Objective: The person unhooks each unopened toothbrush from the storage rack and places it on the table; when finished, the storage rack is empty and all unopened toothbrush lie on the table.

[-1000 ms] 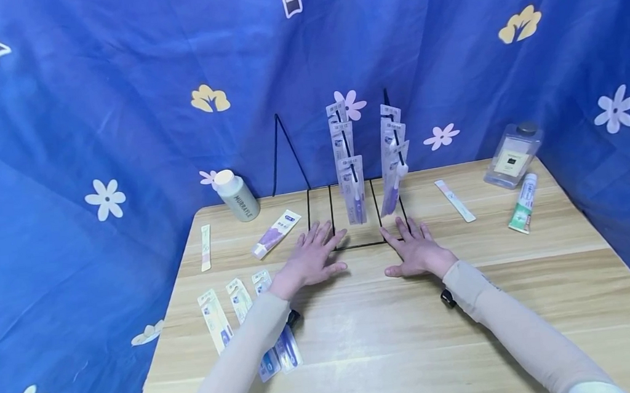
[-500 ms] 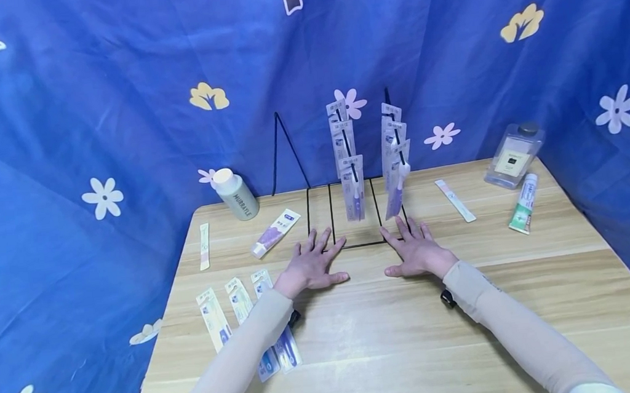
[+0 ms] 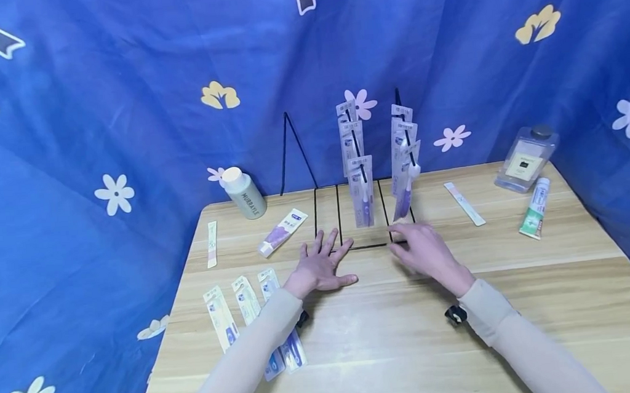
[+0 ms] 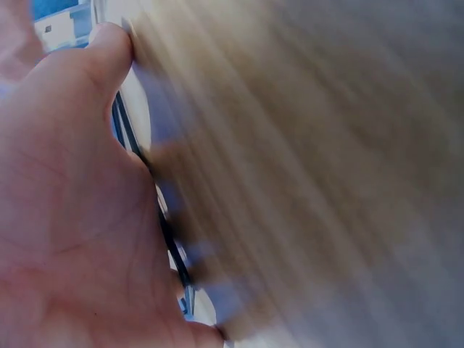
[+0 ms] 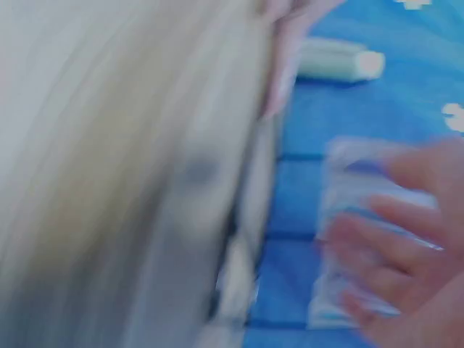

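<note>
At the wire rack, left hand lies flat, steadying its base; right hand, loosely uncurled and empty, should approach the hanging toothbrush packs gently.

Head view high above table; both wrist views close, seemingly table-level

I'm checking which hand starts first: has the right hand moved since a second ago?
Yes. The right hand has lifted off the wooden table and turned left toward the black wire rack's base; before, it lay flat beside it.
</note>
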`<state>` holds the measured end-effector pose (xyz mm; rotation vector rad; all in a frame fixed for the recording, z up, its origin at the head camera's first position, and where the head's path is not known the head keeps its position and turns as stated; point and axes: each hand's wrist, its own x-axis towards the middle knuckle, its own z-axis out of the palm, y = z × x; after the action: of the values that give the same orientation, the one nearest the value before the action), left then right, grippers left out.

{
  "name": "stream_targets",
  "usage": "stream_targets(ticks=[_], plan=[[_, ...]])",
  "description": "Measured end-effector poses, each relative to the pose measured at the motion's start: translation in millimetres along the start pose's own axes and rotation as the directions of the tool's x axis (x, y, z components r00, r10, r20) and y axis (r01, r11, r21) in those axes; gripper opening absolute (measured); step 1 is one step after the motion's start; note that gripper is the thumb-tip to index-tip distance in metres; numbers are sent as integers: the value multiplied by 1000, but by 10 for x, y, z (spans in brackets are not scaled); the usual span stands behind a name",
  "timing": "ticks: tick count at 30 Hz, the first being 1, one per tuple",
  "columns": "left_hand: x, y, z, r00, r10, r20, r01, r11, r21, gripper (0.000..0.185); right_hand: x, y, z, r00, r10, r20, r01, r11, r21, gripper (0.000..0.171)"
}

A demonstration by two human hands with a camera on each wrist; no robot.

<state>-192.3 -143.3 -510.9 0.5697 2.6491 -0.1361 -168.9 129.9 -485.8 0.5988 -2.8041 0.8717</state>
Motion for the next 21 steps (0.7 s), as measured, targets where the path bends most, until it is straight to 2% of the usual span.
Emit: stream_targets(ticks=[1,2,3,5,7,8,11,14,18,21], plan=[[4,8,-1,1000,-3,2,3,1000,4,94,7,-76,-37,993,-26,-116,36,996,79,41],[8,13,-1,1000,-8,2,8,1000,8,94,23,-154,-75,976,-41,-214,79,982,170,33],[13,15,-2,1000,-11,6,11,1000,13,94,46,-232,-113,956,-42,-291,121,959,256,31],[16,17,0,1000,-13,8,13,1000,13,93,109,-374,-178,926,-27,-376,187,899,397,39],[14,10,3,1000,-14,7,14,1000,13,93,205,-484,-215,923,9,-385,203,839,505,54],[10,3,3,1000,-16,7,16,1000,15,93,261,-527,-227,931,29,-364,192,810,554,62],[4,-2,9,1000,-15,1,15,1000,12,92,421,-610,-223,952,89,-293,124,762,635,76],[2,5,12,1000,-9,-11,9,1000,3,92,557,-639,-185,953,140,-268,74,750,658,70],[2,16,11,1000,-6,-19,6,1000,-6,93,651,-649,-146,935,188,-300,52,764,643,36],[0,6,16,1000,-7,-21,7,1000,-10,93,634,-656,-148,927,194,-320,60,766,640,19]])
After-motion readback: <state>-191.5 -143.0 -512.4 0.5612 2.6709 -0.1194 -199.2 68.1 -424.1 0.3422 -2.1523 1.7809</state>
